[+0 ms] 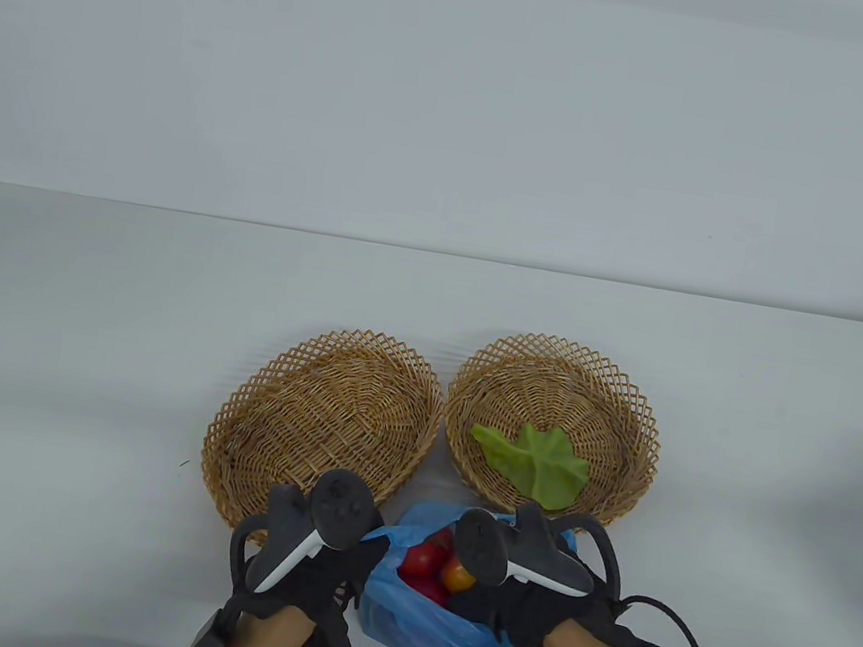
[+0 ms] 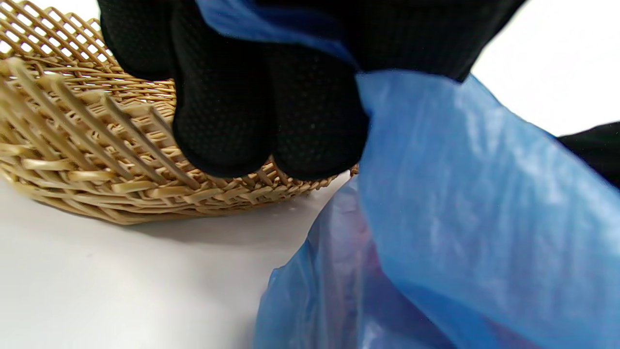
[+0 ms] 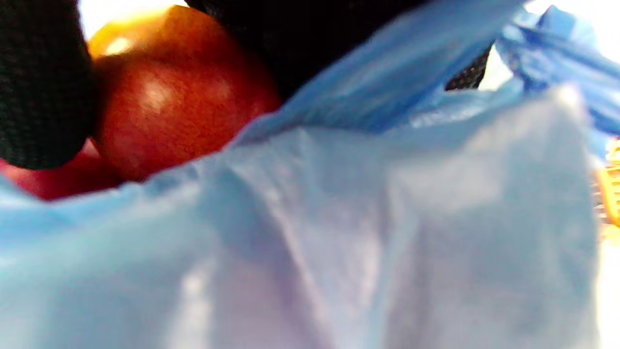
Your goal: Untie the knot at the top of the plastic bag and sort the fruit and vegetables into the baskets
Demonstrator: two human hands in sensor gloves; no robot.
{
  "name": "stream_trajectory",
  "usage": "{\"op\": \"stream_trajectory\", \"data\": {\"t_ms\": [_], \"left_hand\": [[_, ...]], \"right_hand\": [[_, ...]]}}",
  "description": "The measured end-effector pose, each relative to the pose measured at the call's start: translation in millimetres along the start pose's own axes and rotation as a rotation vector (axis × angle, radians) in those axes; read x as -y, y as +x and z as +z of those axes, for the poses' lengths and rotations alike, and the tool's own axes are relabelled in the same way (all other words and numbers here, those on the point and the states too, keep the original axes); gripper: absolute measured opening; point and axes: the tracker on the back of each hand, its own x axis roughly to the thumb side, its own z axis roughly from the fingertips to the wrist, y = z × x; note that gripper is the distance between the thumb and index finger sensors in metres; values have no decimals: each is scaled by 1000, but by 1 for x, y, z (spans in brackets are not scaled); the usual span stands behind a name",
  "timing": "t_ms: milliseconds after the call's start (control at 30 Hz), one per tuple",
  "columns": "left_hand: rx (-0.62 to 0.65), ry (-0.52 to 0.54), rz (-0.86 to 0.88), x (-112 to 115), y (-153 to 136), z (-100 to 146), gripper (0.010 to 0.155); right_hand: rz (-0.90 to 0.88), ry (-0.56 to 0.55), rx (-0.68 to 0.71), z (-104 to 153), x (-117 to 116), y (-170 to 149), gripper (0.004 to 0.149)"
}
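Surface [image 1: 70, 332]: pale grey-white, rounded far corners, backed by a plain wall.

Left basket [image 1: 324, 425]: woven wicker, oval, lattice rim, tilted; set toward the near edge, left of centre. Nothing visible inside. In the left wrist view its rim sits just behind the gloved fingers.

Right basket [image 1: 553, 425]: woven wicker, round, lattice rim; just beside the left basket, rims nearly touching. Holds one item.

Green leaf [image 1: 536, 463]: leafy vegetable, flat, lying in the near part of the right basket.

Blue plastic bag [image 1: 432, 627]: thin, translucent, crumpled; stands at the near edge in front of the gap between the two baskets. Mouth open, no knot seen.

Tomatoes [image 1: 425, 562]: red, glossy, in the open mouth of the bag, grouped together; exact count cannot be told.

Orange-red tomato [image 1: 457, 578]: at the right of the group, against the right hand's fingers. In the right wrist view it shows close up between black gloved fingers, above the bag's edge.

Left hand [image 1: 315, 567]: black sensor glove, tracker on its back; at the bag's left rim. Fingers [image 2: 271, 111] curled, pinching a fold of blue plastic between fingers and thumb.

Right hand [image 1: 520, 591]: black sensor glove, tracker on its back, cable trailing from the wrist; reaches into the bag's mouth from the right. Fingers [image 3: 43, 87] closed round the orange-red tomato; how firm the grip is cannot be told.
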Motion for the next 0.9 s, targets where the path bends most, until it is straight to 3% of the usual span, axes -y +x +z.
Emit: {"op": "stream_trajectory", "data": {"t_ms": [433,533,700,900], "left_hand": [[18,-24,30,-2,-1,0,43],[49,-50,76,-6,-3,1,50],[184,-31,267,-24,-5,12,76],[451,80,365,-37,12,37,89]], "right_hand": [[-537,-83,80,10,23,-41,92],[-655,-141,86,13,26,-45,92],[-805,-257,49,20,30,-49,92],[-919,-276,77,29,37,-36,91]]}}
